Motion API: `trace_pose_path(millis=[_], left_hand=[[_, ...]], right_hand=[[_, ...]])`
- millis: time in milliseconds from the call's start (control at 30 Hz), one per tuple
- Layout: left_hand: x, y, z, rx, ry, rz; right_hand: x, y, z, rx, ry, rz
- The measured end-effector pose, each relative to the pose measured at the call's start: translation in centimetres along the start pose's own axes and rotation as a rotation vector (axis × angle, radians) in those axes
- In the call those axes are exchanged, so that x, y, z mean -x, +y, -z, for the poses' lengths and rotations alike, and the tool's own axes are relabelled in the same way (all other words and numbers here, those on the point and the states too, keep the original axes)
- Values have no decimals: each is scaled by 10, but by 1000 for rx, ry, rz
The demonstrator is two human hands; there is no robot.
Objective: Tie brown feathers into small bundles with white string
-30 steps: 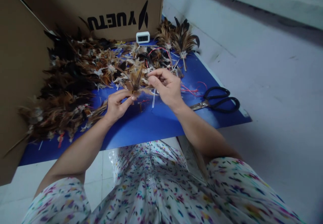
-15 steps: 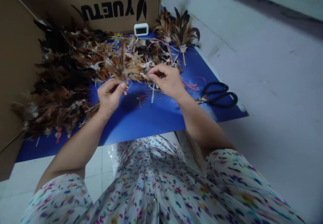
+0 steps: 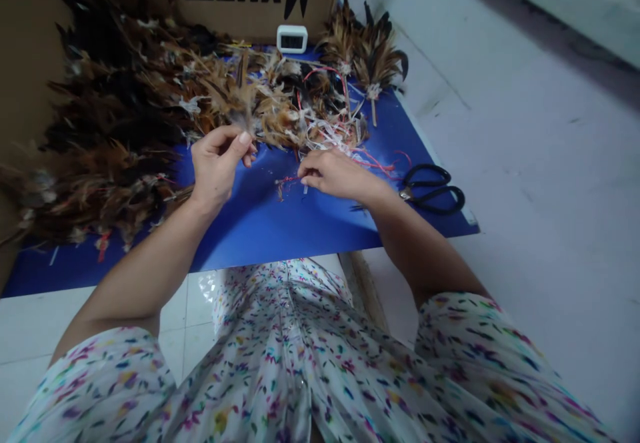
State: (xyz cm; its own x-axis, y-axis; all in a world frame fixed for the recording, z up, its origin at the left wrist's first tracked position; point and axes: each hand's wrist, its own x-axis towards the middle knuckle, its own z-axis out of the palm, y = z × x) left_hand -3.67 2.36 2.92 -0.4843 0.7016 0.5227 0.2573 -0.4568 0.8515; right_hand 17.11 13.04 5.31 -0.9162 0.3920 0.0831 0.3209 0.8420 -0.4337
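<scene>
My left hand (image 3: 216, 163) is raised over the blue tabletop, thumb and fingertips pinched on brown feathers (image 3: 242, 100) that stand up from the grip. Behind them lies a heap of similar feathers, so their lower ends are hard to make out. Low over the table, my right hand (image 3: 333, 173) has its fingers drawn together. Below its fingertips shows the end of a white strip (image 3: 305, 190); whether the fingers grip it is hidden. Red thread scraps (image 3: 286, 180) lie just left of that hand, and white and pink strings (image 3: 333, 135) are bunched behind it.
A large feather pile (image 3: 115, 110) covers the table's left and back. Feather bundles on sticks (image 3: 375, 50) lie at the back right. Black-handled scissors (image 3: 433, 190) rest by the right edge. A white digital clock (image 3: 292, 39) stands before a cardboard box (image 3: 225, 20).
My right hand has come down and towards me, away from the feathers, uncovering the bunched strings. My left hand keeps its pinch on the feathers. The whole view has shifted slightly.
</scene>
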Motion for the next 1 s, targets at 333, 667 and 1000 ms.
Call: trace_pose_path(millis=[333,667,1000], left_hand=[[-1,1,-2,76,-21,55],[8,3,-6,187,-133,357],[17,6,-10,152,-305,426]], right_hand=[[-24,-4,-24,52,-32,-16],[-14,8,-24,-583,316,-30],[-12,-4,-27,-486,377,67]])
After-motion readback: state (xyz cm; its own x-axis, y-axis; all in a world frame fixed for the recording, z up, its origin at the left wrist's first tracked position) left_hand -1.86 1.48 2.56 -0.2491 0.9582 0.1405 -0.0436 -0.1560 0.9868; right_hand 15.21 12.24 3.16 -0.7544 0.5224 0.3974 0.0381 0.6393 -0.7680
